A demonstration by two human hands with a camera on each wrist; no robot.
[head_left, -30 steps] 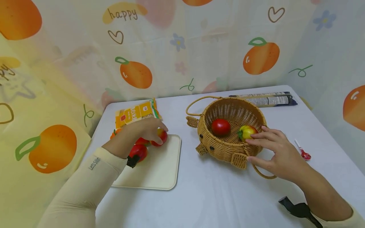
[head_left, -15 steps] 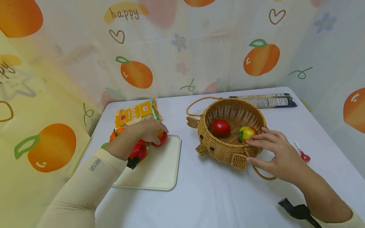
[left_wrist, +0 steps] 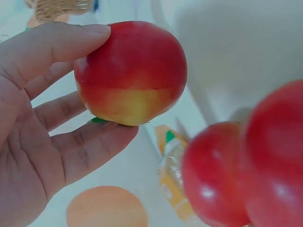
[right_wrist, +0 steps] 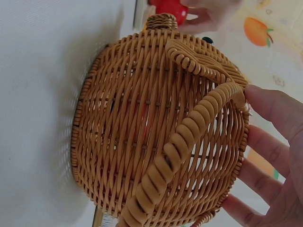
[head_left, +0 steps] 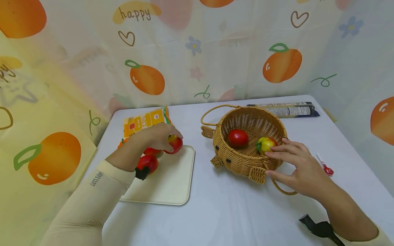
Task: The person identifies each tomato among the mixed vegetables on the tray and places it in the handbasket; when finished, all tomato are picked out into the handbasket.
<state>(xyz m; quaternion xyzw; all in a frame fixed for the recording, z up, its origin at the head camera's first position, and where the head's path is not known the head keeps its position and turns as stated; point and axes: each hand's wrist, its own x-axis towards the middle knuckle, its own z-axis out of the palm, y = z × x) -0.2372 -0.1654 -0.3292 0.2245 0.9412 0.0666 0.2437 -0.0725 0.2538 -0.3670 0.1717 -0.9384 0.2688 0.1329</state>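
Note:
My left hand pinches a red-and-yellow apple between thumb and fingers, above the cream tray. More red fruits lie beside it on the tray, partly hidden by my left arm in the head view. The wicker basket stands at the middle right. It holds a red round fruit and a yellow-and-red one with a green end. My right hand rests on the basket's near right rim, fingers mostly straight, fingertips hidden behind the rim in the right wrist view.
A yellow food packet lies behind the tray, with an orange item partly showing beside my left arm. A long dark-and-silver packet lies behind the basket. A red lollipop is to the right of my right hand.
My left hand has tightened on the apple and lifted it slightly, turning it so more yellow shows. The right hand and basket have stayed in place.

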